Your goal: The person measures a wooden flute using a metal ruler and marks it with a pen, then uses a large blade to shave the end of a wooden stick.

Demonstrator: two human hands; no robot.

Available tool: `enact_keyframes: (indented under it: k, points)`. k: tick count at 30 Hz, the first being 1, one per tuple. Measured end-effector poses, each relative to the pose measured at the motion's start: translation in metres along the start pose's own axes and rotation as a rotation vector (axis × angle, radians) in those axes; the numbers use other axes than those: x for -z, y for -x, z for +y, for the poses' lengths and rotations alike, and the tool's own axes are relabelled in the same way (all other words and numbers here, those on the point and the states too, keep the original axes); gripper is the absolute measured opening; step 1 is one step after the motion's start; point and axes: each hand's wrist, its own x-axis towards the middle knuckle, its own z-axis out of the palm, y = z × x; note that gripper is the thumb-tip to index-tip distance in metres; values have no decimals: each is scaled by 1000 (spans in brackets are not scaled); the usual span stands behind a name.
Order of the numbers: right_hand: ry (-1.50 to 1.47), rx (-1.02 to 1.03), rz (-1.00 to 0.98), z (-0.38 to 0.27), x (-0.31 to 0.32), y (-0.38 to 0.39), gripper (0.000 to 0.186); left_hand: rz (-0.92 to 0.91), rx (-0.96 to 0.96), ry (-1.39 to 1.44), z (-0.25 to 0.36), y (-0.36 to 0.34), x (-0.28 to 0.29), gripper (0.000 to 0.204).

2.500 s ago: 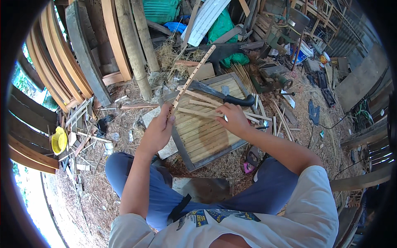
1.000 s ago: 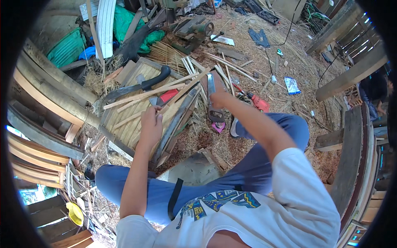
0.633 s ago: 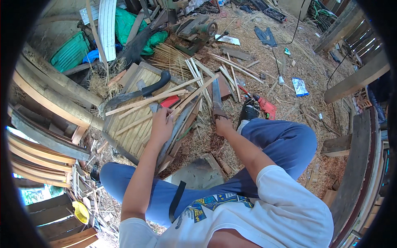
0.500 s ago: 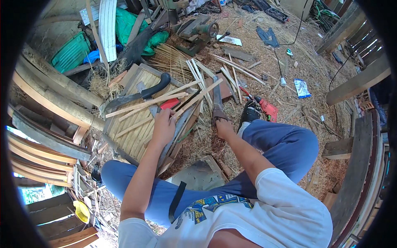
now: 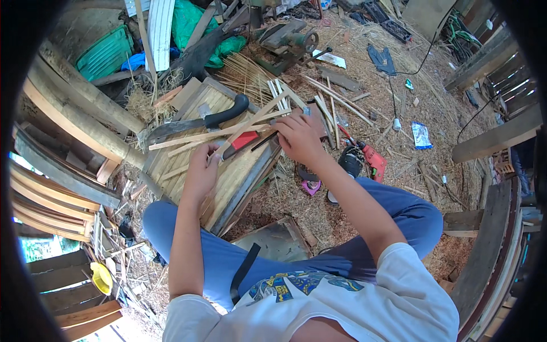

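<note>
My left hand grips a pale wooden strip that slants up to the right over a slatted wooden panel. My right hand is farther right, fingers bent but apart, their tips over crossed strips near the panel's edge; any contact is unclear. A machete with a black handle lies across the panel. A red object is partly under the strips. Beside my right wrist is a handsaw handle, mostly hidden, with a pink roll just below.
My crossed legs flank a flat board. A red drill lies by my right foot. Beyond are loose sticks, a metal machine, green sheeting and cords on the shaving-strewn ground. Curved timbers stand left, wooden posts right; a yellow basin is lower left.
My right hand has let go of the saw and moved up and left to the strips. My left hand has shifted slightly left with its strip.
</note>
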Motion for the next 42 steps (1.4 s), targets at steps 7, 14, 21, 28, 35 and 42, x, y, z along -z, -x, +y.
enact_keyframes:
  k: [7, 14, 21, 28, 35, 42]
  points:
    - [223, 152, -301, 11, 0, -19, 31, 135, -205, -116, 18, 7, 22, 25]
    - [241, 155, -555, -34, 109, -66, 38, 301, -297, -140, 47, 24, 53, 23]
    - [-698, -266, -219, -116, 157, -108, 14, 148, -200, 104, 52, 35, 61, 26]
    - [-721, 99, -225, -157, 117, -123, 9, 107, -317, 109, 65, 48, 62, 26]
    - [-343, 252, -207, -136, 109, -117, 21, -51, -182, 202, 76, 61, 65, 27]
    - [-385, 301, -374, -135, 103, -114, 19, -122, -165, 254, 78, 68, 65, 25]
